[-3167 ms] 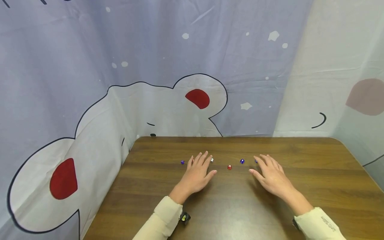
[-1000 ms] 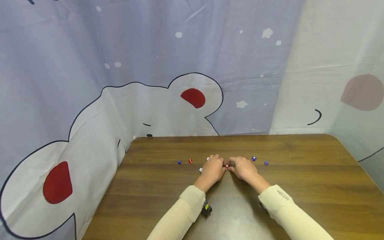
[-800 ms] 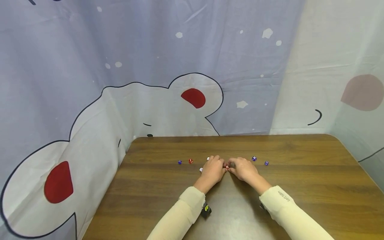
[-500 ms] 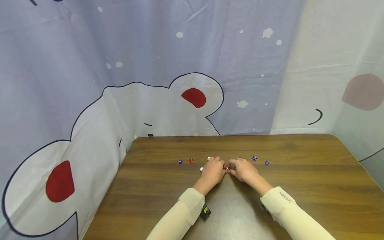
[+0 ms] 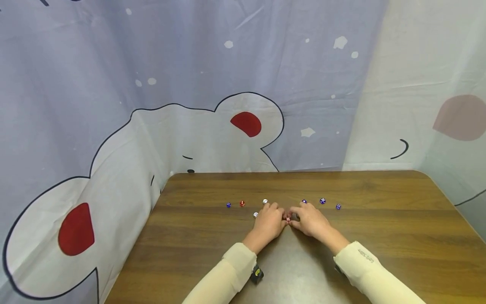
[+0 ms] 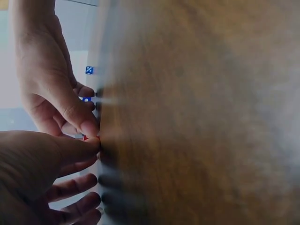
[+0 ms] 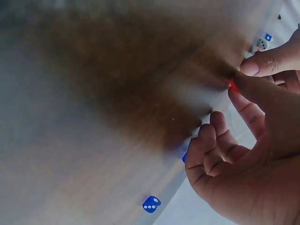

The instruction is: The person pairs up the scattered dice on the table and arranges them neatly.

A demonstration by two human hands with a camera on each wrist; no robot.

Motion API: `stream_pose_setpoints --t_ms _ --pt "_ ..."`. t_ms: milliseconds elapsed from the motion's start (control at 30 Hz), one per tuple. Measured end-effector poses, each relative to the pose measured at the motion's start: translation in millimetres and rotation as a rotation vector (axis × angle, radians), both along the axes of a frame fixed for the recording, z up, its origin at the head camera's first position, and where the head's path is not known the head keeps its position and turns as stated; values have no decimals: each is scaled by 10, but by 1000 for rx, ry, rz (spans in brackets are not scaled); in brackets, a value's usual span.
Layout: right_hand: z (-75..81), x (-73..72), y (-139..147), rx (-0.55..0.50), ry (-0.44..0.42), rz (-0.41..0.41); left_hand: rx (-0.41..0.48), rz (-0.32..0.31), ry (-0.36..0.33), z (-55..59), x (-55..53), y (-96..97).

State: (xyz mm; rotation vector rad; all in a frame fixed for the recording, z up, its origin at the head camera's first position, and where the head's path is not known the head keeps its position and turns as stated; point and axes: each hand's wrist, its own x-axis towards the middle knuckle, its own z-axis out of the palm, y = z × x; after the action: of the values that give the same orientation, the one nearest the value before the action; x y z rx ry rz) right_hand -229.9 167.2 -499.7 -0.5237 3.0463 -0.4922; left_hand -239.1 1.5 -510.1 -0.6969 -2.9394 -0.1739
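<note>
A red die (image 5: 288, 219) is pinched between the fingers of the left hand (image 5: 268, 223) and right hand (image 5: 313, 221) (a white die (image 5: 255, 215) is seen beside the left).

soft even light, pale glare on the tabletop (image 5: 296, 272), wrist views dimmer, wood blurred

High head view, forward and down over the table (image 5: 298, 257); low, close wrist views, both on the red die (image 5: 288, 219).

dice (image 7: 151, 204): glossy plastic; table (image 5: 391, 236): smooth wood-grain; backdrop (image 5: 322, 84): creased matt cloth
</note>
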Motion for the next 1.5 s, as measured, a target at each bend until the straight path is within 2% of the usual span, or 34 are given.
stream_pose_setpoints --t_ms 267,633,1333,1500 --pt "16 116 -13 6 16 29 -8 2 -3 -7 126 -52" --pt "29 240 -41 0 29 50 -26 -16 50 -28 258 -107" --pt "-53 385 -56 -13 74 81 -30 -31 28 -79 408 -160" --pt "-43 405 -59 -35 91 82 -27 -26 27 -59 421 -165"
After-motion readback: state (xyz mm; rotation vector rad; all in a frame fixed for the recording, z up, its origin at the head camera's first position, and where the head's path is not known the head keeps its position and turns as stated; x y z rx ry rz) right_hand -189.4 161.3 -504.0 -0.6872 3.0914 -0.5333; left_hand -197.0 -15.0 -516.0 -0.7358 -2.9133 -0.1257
